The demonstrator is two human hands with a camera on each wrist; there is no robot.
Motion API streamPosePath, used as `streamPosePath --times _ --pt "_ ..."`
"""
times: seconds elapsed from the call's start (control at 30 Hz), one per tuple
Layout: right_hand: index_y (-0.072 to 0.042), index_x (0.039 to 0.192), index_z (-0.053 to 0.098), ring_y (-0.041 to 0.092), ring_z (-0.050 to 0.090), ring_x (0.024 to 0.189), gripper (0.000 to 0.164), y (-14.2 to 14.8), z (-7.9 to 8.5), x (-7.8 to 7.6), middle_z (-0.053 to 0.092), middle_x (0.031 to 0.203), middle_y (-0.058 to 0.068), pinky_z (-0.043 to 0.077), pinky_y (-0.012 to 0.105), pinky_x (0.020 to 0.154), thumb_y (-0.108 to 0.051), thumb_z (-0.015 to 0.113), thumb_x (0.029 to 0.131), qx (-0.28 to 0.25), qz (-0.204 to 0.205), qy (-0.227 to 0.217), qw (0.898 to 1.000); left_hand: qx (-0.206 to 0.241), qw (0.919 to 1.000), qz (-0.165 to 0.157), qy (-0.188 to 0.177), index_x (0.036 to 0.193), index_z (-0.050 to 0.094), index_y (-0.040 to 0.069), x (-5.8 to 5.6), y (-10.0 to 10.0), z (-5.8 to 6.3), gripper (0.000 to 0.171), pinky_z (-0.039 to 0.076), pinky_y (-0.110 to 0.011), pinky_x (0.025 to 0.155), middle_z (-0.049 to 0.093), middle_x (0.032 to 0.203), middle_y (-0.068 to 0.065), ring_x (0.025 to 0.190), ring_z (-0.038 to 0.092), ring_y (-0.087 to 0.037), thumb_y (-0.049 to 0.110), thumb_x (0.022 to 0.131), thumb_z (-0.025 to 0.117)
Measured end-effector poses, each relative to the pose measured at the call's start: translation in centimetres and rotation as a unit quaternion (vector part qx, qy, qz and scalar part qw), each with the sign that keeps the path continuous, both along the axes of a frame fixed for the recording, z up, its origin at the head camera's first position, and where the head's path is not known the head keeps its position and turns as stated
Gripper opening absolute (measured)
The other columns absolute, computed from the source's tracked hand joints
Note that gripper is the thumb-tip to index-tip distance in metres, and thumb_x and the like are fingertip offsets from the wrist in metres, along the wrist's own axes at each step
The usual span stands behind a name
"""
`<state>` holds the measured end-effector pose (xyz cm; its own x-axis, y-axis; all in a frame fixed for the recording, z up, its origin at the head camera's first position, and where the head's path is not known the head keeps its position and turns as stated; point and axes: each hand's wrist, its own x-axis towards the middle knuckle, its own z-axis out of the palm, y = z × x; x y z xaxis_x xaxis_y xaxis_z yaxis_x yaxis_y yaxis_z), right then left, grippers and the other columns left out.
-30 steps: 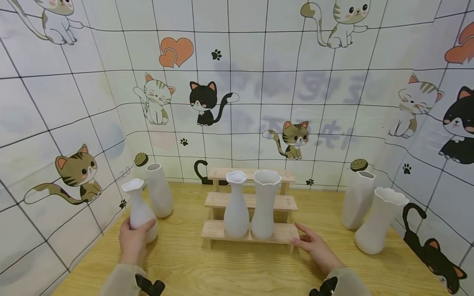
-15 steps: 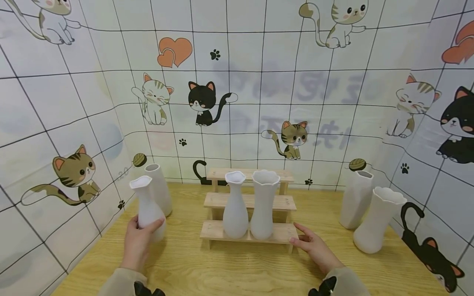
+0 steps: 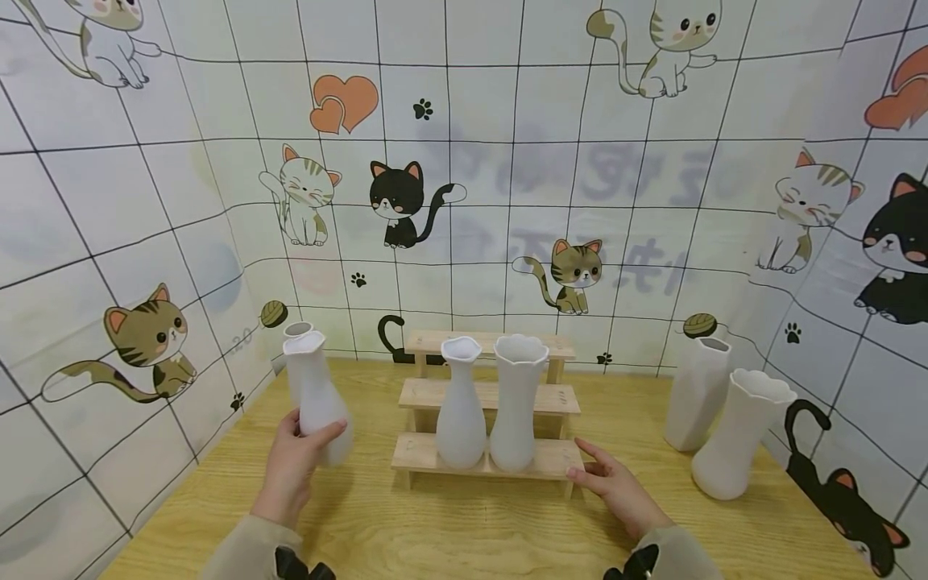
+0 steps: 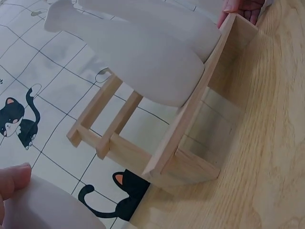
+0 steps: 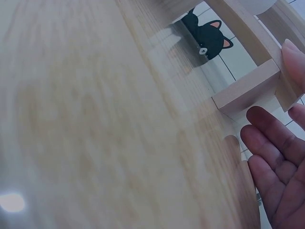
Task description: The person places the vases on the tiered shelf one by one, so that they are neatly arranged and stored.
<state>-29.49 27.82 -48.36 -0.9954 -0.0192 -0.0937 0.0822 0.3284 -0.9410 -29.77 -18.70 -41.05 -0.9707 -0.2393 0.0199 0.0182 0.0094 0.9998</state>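
Observation:
My left hand point(image 3: 290, 467) grips a white vase with a wavy rim point(image 3: 324, 407) by its rounded lower body. The vase leans slightly left, and my thumb lies across its near side. To its right is a three-step wooden stand point(image 3: 415, 453). Two white vases stand on the lowest step: one narrow-necked point(image 3: 461, 423), one with a wide scalloped rim point(image 3: 516, 423). My right hand point(image 3: 619, 487) pinches the right end of that step between thumb and index finger. In the right wrist view, the other fingers point(image 5: 271, 138) hang beside the stand's leg.
Behind the held vase, another white vase point(image 3: 293, 380) is mostly hidden. Two more white vases stand at the right: a twisted angular one point(image 3: 698, 395) and a scalloped one point(image 3: 732, 443). A cat-patterned wall covering point(image 3: 482, 177) encloses the wood-grain table point(image 3: 464, 532) behind and at both sides.
My left hand has carried its vase to the right and slightly up, now overlapping the rear left vase. My right hand and the stand have stayed put.

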Motion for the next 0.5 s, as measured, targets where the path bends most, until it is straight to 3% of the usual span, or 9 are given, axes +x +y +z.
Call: streamPosePath --times 0.5 --pt "-0.010 0.151 0.030 0.036 0.050 0.117 0.077 -0.1 0.1 0.0 0.049 0.132 0.025 0.040 0.057 0.093 -0.037 0.068 0.090 -0.006 0.000 -0.011 1.000 -0.006 0.9987 -0.048 0.019 0.144 0.026 0.001 -1.2 3.2 1.8 0.083 0.029 -0.057 0.106 0.033 0.143 -0.021 0.128 0.035 -0.037 0.022 0.083 0.078"
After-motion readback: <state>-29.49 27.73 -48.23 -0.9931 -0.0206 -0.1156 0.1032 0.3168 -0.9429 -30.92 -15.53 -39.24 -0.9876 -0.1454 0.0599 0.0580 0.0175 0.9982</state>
